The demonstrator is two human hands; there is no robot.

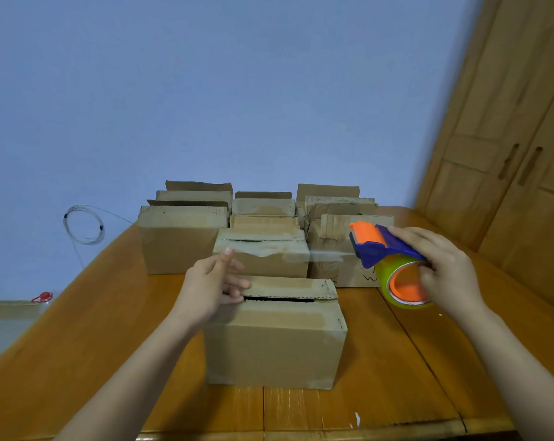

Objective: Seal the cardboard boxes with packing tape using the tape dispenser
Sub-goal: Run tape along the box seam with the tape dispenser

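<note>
- Right grip [444, 268] holds the tape dispenser [380, 246] above the desk [396, 361].
- Left grip [212, 281] pinches the clear tape [329, 256] stretched above the nearest box [275, 342], whose flaps sit slightly apart.

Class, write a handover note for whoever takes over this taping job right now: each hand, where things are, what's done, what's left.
Left hand: pinches the free end of the tape above the front box.
Right hand: grips the dispenser, held in the air to the right.
Done: a strip is pulled out between the hands.
Left: lay it over the front box's top seam, which gapes open, then cut. Rear boxes on the table: several flaps stand up; sealing unclear.
</note>
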